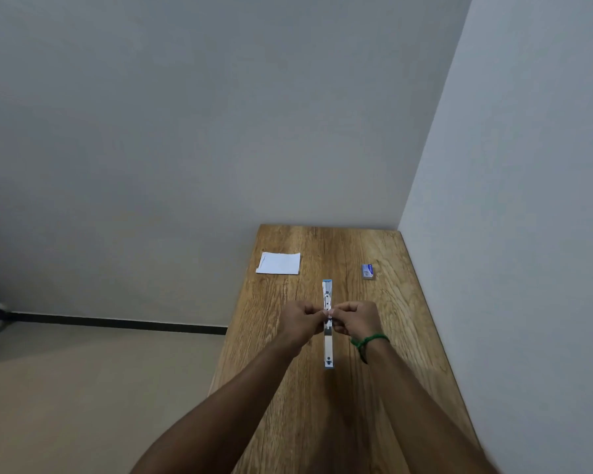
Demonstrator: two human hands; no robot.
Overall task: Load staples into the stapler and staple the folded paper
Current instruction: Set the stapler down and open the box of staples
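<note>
Looking down from the head camera, a narrow wooden bench (363, 405) runs away toward a grey wall, with a second pale wall close along its right edge. A stapler (327, 323) lies opened flat along the middle of the bench, its long metal channel facing up and pointing straight away from the person, with a blue tip showing at the far end and another at the near end.

Both bare forearms reach in from the bottom of the view and meet over the middle of the stapler. Left hand (300, 321) and right hand (356, 319) have their fingertips brought together right above the channel, each grip pressed together on something very small between them; it looks like a short strip of staples, but it is too small and blurred to tell for sure. The hands hide the part of the channel directly beneath them. A green band (368, 340) wraps the right wrist.

Farther up the bench, a folded white paper (278, 263) lies flat near the left edge, well apart from the stapler. Near the right edge, at about the same depth, sits a small blue and white staple box (367, 271). Pale floor shows to the left of the bench, with a dark skirting strip along the wall
</note>
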